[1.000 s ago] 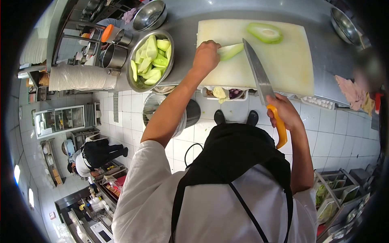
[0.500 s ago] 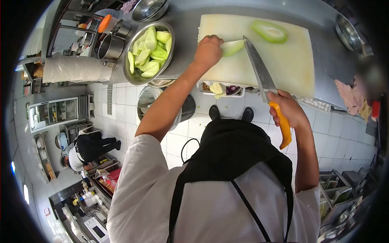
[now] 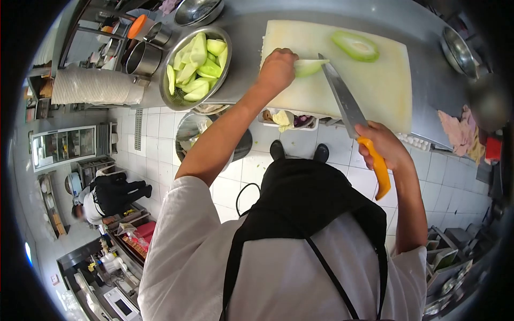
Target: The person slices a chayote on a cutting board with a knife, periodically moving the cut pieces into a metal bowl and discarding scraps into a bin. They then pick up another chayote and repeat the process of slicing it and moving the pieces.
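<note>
Left fingers (image 3: 285,54) are curled down tight on the near end of the pale green wedge (image 3: 311,66). My left hand (image 3: 276,69) pins it flat near the left edge of the cutting board (image 3: 375,91). Right fingers (image 3: 368,151) are wrapped shut round the orange handle, and my right hand (image 3: 383,144) holds the knife (image 3: 340,96) angled up and in, so the tip lands at the wedge's free end. I can't tell from here whether the edge has bitten in yet.

I read this as mid-slicing, with the wedge being cut down into smaller pieces. The next stroke calls for the blade to come down clear of my left knuckles, with the fingertips tucked back as the piece shortens.

The wedge is smooth and pale, whitish-green on its cut face, a short piece poking out from under my hand. It looks firm and wet, so it may slip. Further up the board lies a peeled half (image 3: 355,45) with a hollowed middle. To the left on the steel table (image 3: 428,69), a metal bowl (image 3: 163,80) holds a heap of cut pieces (image 3: 198,67).
</note>
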Demonstrator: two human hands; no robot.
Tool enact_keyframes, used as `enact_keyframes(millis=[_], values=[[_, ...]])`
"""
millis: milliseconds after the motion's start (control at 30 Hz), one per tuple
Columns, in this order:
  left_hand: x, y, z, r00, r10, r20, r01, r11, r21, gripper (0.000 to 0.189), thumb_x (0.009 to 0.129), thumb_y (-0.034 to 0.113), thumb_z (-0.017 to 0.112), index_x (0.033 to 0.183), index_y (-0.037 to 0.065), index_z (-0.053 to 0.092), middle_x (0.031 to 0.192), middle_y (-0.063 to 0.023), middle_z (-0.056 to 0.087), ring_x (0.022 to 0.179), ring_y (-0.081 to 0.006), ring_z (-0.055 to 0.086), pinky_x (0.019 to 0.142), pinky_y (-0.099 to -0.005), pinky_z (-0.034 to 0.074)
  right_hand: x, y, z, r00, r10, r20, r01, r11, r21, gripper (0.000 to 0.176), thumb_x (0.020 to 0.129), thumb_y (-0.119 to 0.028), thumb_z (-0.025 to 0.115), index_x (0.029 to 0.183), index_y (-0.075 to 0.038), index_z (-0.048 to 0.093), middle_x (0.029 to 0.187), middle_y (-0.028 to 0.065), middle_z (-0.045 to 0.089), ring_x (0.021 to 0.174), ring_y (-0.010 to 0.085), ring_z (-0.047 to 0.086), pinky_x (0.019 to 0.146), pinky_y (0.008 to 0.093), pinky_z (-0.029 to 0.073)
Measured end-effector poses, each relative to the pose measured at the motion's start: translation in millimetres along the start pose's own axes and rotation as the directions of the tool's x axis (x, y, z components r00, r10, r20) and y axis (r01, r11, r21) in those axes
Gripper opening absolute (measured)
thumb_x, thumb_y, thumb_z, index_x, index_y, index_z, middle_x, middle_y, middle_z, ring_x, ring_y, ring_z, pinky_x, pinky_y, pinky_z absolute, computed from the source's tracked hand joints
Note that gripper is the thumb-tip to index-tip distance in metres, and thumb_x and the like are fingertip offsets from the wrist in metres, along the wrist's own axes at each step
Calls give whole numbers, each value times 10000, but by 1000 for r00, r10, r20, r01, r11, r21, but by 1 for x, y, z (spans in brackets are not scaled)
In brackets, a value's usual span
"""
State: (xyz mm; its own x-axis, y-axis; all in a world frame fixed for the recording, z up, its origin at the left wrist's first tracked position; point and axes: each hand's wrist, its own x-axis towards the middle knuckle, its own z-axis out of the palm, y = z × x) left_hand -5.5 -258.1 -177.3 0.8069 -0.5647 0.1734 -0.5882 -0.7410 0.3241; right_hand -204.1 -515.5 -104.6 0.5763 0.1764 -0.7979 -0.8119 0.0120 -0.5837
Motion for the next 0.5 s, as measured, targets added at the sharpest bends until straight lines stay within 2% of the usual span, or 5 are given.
enact_keyframes(millis=[67, 167, 267, 367, 500], values=[[2, 2, -2, 1000, 12, 12, -12, 1000, 11, 335, 787, 9, 624, 1086, 30, 775, 1123, -154, 714, 1088, -339, 648, 1001, -421, 521, -7, -4, 1, 1000, 18, -2, -18, 1000, -5, 312, 1009, -350, 603, 1064, -73, 470, 655, 64, 535, 436, 164, 501, 411, 345, 449], [2, 1, -2, 1000, -28, 1, 28, 1000, -5, 330, 780, 17, 640, 1081, 30, 775, 1116, -151, 716, 1076, -337, 653, 992, -422, 526, 10, -2, 7, 999, -49, 2, 49, 999, 22, 303, 1014, -352, 591, 1056, -72, 482, 652, 63, 530, 438, 159, 502, 408, 338, 449], [3, 3, -5, 996, -56, 65, 55, 998, 17, 318, 797, 71, 732, 1112, 22, 751, 1164, -148, 712, 1118, -341, 650, 995, -432, 517, 6, -2, 7, 1000, -28, -1, 28, 1000, -5, 294, 1017, -353, 583, 1051, -77, 489, 654, 60, 528, 436, 154, 497, 405, 336, 448], [0, 1, -5, 1000, -19, 23, 19, 1000, -5, 319, 799, 73, 731, 1115, 31, 752, 1163, -143, 713, 1119, -339, 649, 988, -432, 520, -9, -4, 3, 1000, 21, 21, -20, 999, -42, 295, 1016, -353, 586, 1052, -77, 488, 655, 54, 524, 434, 148, 489, 403, 334, 448], [3, 0, -3, 999, -18, 38, 17, 1000, 14, 320, 800, 81, 735, 1117, 36, 751, 1169, -139, 712, 1112, -340, 652, 981, -429, 524, 8, -3, 2, 998, -23, 58, 24, 999, -22, 288, 1017, -352, 586, 1055, -83, 489, 658, 50, 523, 432, 151, 486, 403, 340, 444]])
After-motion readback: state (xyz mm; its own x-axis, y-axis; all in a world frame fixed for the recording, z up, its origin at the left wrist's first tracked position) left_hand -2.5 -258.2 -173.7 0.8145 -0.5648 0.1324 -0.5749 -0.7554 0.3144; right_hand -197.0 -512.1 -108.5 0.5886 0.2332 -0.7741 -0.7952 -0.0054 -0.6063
